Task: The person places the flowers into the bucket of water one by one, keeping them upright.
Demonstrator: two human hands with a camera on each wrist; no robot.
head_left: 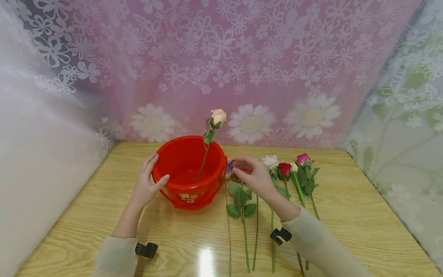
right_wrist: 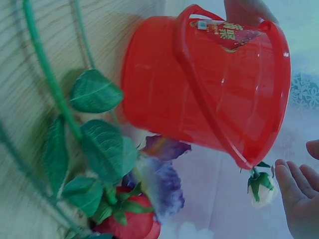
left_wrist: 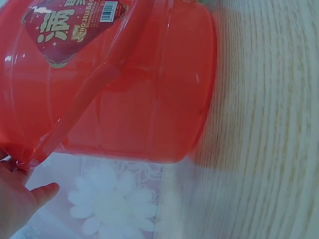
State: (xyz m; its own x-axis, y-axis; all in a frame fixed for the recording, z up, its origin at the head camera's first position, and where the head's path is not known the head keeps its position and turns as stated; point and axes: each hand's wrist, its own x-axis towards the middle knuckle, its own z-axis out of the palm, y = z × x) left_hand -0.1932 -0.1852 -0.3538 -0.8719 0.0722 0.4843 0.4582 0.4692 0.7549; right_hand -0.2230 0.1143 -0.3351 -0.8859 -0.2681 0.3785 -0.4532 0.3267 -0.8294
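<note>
A red plastic bucket (head_left: 188, 194) stands upright, with a pale peach rose (head_left: 218, 117) leaning inside it, its bloom above the back rim. My left hand (head_left: 147, 184) rests against the bucket's left rim, fingers fairly straight and thumb spread. To the right of the bucket, my right hand (head_left: 255, 177) hovers over the laid-out flowers, fingers loosely bent and nothing between them. Beneath and beside it lie a purple flower (right_wrist: 162, 181), a red rose (right_wrist: 130, 219), a white bloom (head_left: 270, 161), another red rose (head_left: 285, 169) and a pink rose (head_left: 303, 159).
Long green stems (head_left: 245, 238) run toward the front edge of the wooden table (head_left: 180, 242). A closed whitish bud (head_left: 294, 167) lies between the red and pink roses. The bucket's red handle (right_wrist: 199, 94) hangs down at its side. Flower-patterned curtains (head_left: 221, 69) enclose the back and sides.
</note>
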